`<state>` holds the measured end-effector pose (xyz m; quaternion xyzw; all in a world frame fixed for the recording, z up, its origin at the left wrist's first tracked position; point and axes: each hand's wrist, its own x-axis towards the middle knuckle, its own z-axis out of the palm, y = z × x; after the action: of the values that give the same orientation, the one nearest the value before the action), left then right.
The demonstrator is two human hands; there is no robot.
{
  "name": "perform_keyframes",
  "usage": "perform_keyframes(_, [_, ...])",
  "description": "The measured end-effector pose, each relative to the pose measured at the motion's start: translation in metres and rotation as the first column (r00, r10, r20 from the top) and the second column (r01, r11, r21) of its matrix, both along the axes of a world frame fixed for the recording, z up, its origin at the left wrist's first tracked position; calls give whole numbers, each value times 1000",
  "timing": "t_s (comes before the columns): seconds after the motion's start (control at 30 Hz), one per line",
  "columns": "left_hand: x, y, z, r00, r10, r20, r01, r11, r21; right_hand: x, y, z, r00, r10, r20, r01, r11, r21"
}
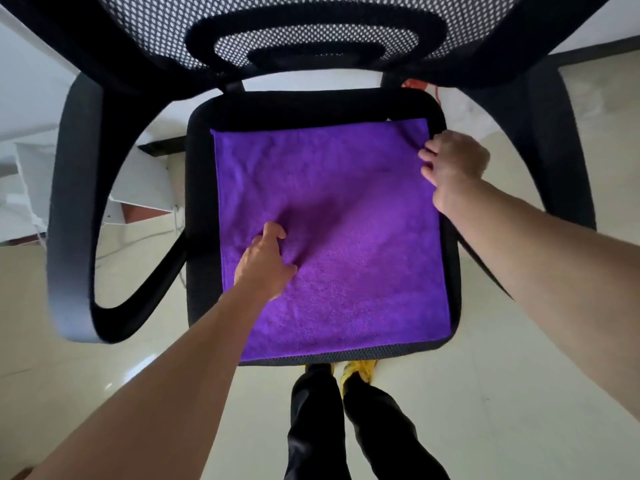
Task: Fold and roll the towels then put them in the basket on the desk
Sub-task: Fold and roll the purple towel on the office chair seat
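The left grip (266, 261) is bunching the purple towel (346, 202) mid-panel; the right grip (453, 164) is pinching its right edge. Uneven pulling is probably risking a skewed fold.

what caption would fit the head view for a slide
Purple towel spread on a black chair seat, left hand gripping the cloth, right hand holding its right edge

Black mesh chair (311, 39) (pale glossy floor (485, 393))
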<state>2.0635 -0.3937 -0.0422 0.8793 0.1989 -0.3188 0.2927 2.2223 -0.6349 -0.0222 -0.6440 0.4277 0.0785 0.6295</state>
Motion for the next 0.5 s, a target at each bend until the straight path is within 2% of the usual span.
perform_keyframes(0.07, [5, 2, 2, 1000, -18, -9, 17, 1000, -8, -2, 32, 1, 989, 141, 37, -138, 988, -76])
perform_keyframes(0.17, [6, 4, 4, 999, -28, -28, 28, 999, -21, -6, 65, -3, 918, 384, -104, -373, 921, 109])
perform_keyframes(0.27, [8, 7, 0, 998, -33, -45, 31, 998, -46, 22, 44, -3, 971, 193, -138, -166, 969, 185])
perform_keyframes(0.43, [12, 9, 0, 996, -56, -68, 53, 998, -37, 55, 17, 4, 991, 135, 16, -133, 989, -66])
perform_keyframes(0.5, [12, 8, 2, 996, -54, -75, 51, 998, -42, 51, 22, -1, 988, 144, 50, -127, 957, -260])
